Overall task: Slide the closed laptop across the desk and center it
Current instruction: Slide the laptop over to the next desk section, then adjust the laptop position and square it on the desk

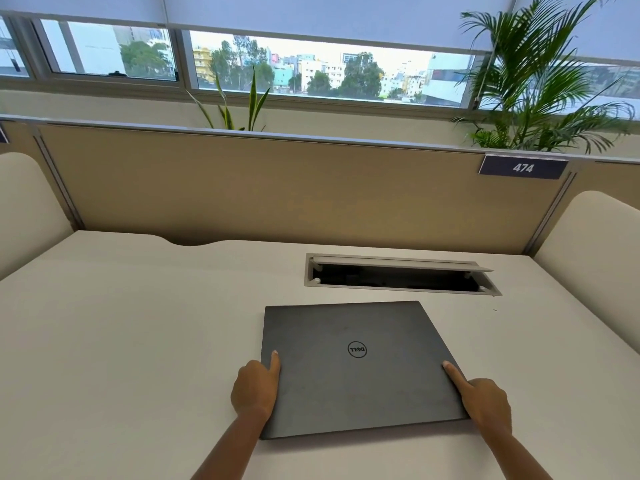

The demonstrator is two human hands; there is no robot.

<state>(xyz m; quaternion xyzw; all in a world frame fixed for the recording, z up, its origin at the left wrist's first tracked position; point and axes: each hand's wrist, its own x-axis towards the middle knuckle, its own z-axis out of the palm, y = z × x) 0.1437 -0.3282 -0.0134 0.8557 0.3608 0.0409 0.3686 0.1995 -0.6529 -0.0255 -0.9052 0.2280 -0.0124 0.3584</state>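
On the table (138, 341), right of centre near you, the laptop (353, 372) sits clamped at both side edges by your left hand (256, 389) and right hand (485, 403); uneven pushing could skew it toward the far cable hatch (401, 273).

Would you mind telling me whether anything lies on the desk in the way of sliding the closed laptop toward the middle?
Nothing visible does. The left hand and right hand already touch the laptop, and the white desk to its left is bare. The open cable hatch lies behind it, off that path.
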